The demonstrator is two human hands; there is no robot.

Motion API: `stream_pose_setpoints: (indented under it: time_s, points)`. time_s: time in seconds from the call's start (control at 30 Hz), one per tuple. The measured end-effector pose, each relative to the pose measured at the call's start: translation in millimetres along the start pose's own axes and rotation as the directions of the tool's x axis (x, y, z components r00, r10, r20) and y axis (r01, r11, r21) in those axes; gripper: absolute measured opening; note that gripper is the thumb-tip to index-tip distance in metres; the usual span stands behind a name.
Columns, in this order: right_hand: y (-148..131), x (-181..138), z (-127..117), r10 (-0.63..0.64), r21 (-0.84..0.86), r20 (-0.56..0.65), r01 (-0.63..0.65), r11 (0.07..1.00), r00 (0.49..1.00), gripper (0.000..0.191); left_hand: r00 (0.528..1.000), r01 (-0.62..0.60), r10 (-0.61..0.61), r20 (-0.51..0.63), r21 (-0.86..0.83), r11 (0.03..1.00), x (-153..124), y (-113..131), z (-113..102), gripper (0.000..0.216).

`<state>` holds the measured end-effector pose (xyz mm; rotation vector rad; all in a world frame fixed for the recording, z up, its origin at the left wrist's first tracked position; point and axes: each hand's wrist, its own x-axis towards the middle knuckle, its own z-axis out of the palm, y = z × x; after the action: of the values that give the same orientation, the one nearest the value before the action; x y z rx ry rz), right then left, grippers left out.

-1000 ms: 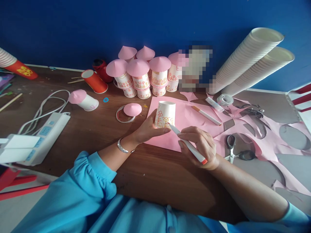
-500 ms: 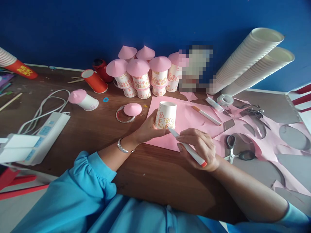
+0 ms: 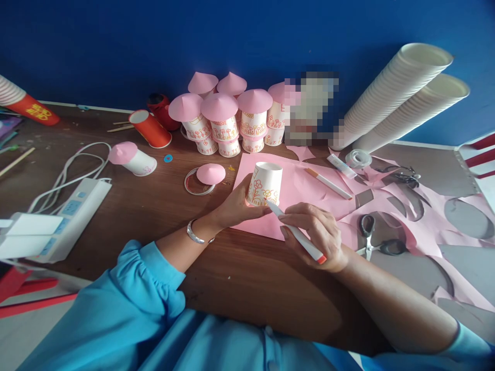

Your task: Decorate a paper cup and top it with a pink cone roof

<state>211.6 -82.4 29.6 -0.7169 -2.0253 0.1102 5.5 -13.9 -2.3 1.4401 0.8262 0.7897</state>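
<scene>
A white paper cup (image 3: pixel 266 181) with flowers drawn in red and orange lines is held by my left hand (image 3: pixel 234 205), whose fingers wrap its left side and underside. The cup tilts slightly over the pink paper (image 3: pixel 301 185). Between the fingers of my right hand (image 3: pixel 315 232) is a white marker (image 3: pixel 301 241) with a red end. Its tip meets or nearly meets the lower edge of the cup; the exact contact is too small to tell. Another marker (image 3: pixel 328 184), white with an orange-brown end, lies on the pink paper.
Several decorated cups with pink cone roofs (image 3: pixel 219 107) stand by the wall. Two tall cup stacks (image 3: pixel 394 98) lean at the right. Black-handled scissors (image 3: pixel 369 242), a tape roll (image 3: pixel 359 158) and pink offcuts (image 3: pixel 429 221) lie there too. A power strip (image 3: pixel 75 221) sits at left.
The cup has shifted and turned slightly to the right in my left hand. My right hand and the marker have moved a little to the left.
</scene>
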Motion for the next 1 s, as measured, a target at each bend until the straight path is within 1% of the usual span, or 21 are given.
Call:
stream_pose_setpoints:
  time_s: [0.23,0.33,0.43,0.5,0.6,0.7,0.8,0.9,1.0]
  points:
    - [0.4,0.7,0.0,-0.003,0.016,0.021,0.003,1.0,1.0,0.034,0.999,0.024,-0.023,0.025,-0.033,0.999,-0.4,0.4,1.6,0.083]
    - [0.6,0.9,-1.4,-0.026,0.042,0.011,0.025,0.999,1.0,0.038,0.999,0.015,-0.014,0.029,-0.028,0.999,-0.5,-0.4,1.2,0.082]
    - [2.0,-1.6,-3.8,-0.062,0.036,-0.013,0.062,0.997,0.998,0.037,0.999,0.001,0.0,0.033,-0.043,0.999,-0.4,-0.1,0.4,0.078]
    - [4.0,-4.9,-4.6,-0.023,0.014,-0.024,0.024,1.0,0.999,0.036,1.0,0.004,-0.003,0.023,-0.061,0.998,-0.2,0.6,-0.1,0.077]
    - [9.7,-9.5,-2.0,0.105,0.022,-0.053,-0.104,0.994,0.993,0.04,0.999,0.032,-0.03,0.017,-0.13,0.991,-0.1,0.6,-0.9,0.079]
    - [19.5,-11.7,4.4,0.231,0.09,-0.084,-0.224,0.97,0.969,0.052,0.996,0.061,-0.045,0.076,-0.237,0.97,-0.4,-1.7,-2.4,0.075]
    - [30.9,-13.1,10.5,0.322,0.16,-0.068,-0.308,0.938,0.944,0.068,0.991,0.062,-0.024,0.133,-0.292,0.954,-1.4,-5.1,-4.7,0.071]
    - [39.0,-15.2,13.5,0.319,0.215,-0.04,-0.303,0.928,0.947,0.081,0.983,0.069,-0.013,0.184,-0.301,0.951,-2.6,-7.0,-6.6,0.068]
    - [41.1,-16.0,13.9,0.288,0.236,0.006,-0.281,0.93,0.958,0.085,0.98,0.043,0.026,0.199,-0.333,0.942,-2.9,-7.1,-7.4,0.062]
